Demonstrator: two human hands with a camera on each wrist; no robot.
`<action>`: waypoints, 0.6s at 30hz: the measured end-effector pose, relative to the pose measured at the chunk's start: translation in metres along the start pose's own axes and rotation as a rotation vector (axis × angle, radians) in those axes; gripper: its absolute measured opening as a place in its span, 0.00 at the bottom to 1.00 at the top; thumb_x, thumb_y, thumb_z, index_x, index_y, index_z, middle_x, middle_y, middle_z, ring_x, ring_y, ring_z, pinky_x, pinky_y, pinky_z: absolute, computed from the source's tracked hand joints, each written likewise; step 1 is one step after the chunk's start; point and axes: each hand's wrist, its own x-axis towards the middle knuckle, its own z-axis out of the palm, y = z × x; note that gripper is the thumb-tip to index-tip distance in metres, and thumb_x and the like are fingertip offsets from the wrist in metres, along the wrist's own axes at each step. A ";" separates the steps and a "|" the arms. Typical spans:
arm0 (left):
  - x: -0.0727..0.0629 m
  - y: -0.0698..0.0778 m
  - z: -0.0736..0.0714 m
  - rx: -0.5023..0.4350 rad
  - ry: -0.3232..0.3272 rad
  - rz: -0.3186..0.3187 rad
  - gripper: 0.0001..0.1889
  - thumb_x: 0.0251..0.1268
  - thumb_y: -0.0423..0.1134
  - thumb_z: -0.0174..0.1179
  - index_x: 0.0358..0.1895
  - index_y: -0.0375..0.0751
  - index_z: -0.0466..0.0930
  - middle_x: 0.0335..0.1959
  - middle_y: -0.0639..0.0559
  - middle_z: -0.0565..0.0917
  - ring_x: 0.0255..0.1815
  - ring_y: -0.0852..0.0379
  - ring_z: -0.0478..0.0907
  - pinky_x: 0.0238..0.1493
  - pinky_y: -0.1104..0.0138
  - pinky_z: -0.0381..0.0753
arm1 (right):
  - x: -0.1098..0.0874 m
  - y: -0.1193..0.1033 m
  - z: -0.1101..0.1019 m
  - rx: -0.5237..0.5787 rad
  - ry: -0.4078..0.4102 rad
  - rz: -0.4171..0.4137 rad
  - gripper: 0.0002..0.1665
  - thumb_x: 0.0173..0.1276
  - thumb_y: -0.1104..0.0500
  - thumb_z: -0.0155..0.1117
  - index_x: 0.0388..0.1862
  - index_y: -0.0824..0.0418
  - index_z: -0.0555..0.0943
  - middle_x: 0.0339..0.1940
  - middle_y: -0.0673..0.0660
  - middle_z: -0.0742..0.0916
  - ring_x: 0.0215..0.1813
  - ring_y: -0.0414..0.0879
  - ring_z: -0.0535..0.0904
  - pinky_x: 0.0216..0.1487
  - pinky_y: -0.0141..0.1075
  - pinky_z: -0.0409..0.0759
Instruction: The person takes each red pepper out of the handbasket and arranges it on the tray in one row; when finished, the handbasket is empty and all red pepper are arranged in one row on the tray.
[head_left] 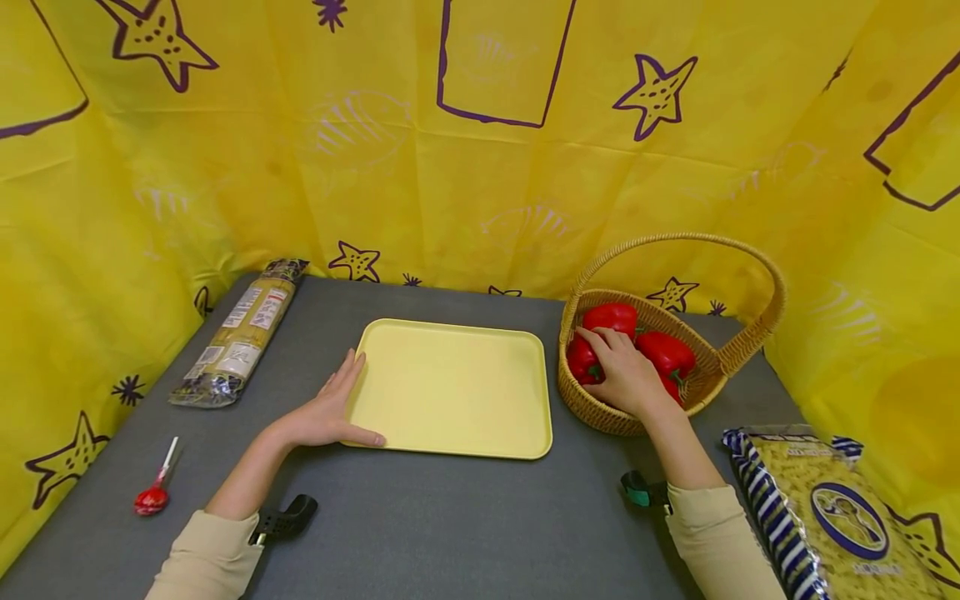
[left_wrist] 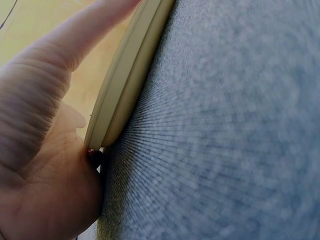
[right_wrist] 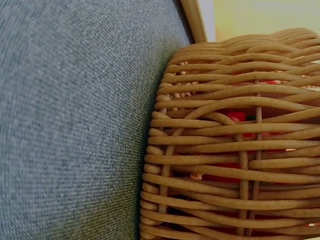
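A pale yellow tray (head_left: 450, 387) lies flat on the grey table. At its near left corner my left hand (head_left: 330, 412) touches the rim, fingers straight along the left side and thumb over the front edge; the left wrist view shows the thumb (left_wrist: 45, 60) across the tray's rim (left_wrist: 120, 80). Inside a wicker basket (head_left: 611, 421) with a tall handle, my right hand (head_left: 626, 375) grips a red bell pepper (head_left: 581, 358), fingers over its top and thumb on the near side. More red peppers (head_left: 663, 354) sit beside it. The basket's weave (right_wrist: 215, 160) hides my right hand in the right wrist view.
A long pack of noodles (head_left: 243, 333) lies at the back left, with a red lollipop (head_left: 152, 498) nearer the front. A large bag of pasta (head_left: 840, 517) lies at the right, by my right forearm. Yellow patterned cloth (head_left: 480, 183) hangs behind and beside the table.
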 end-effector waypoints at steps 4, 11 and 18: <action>0.000 -0.002 0.000 0.002 -0.002 0.002 0.70 0.43 0.59 0.76 0.77 0.32 0.31 0.76 0.30 0.29 0.74 0.26 0.33 0.67 0.33 0.42 | -0.001 0.001 -0.001 0.011 -0.001 0.015 0.51 0.49 0.53 0.79 0.72 0.56 0.65 0.64 0.62 0.73 0.65 0.59 0.66 0.52 0.63 0.75; 0.000 -0.003 0.000 -0.014 -0.001 0.009 0.71 0.42 0.58 0.76 0.77 0.32 0.31 0.77 0.31 0.28 0.75 0.27 0.32 0.67 0.33 0.40 | -0.004 0.002 -0.004 0.067 0.017 0.029 0.53 0.48 0.53 0.80 0.72 0.57 0.65 0.66 0.63 0.73 0.66 0.61 0.66 0.56 0.64 0.72; 0.001 -0.005 0.001 -0.020 -0.002 0.005 0.71 0.42 0.58 0.76 0.77 0.34 0.30 0.77 0.32 0.28 0.75 0.28 0.31 0.68 0.34 0.39 | -0.008 0.003 -0.010 0.156 0.030 0.039 0.55 0.50 0.50 0.80 0.74 0.59 0.62 0.68 0.64 0.72 0.67 0.62 0.66 0.61 0.62 0.68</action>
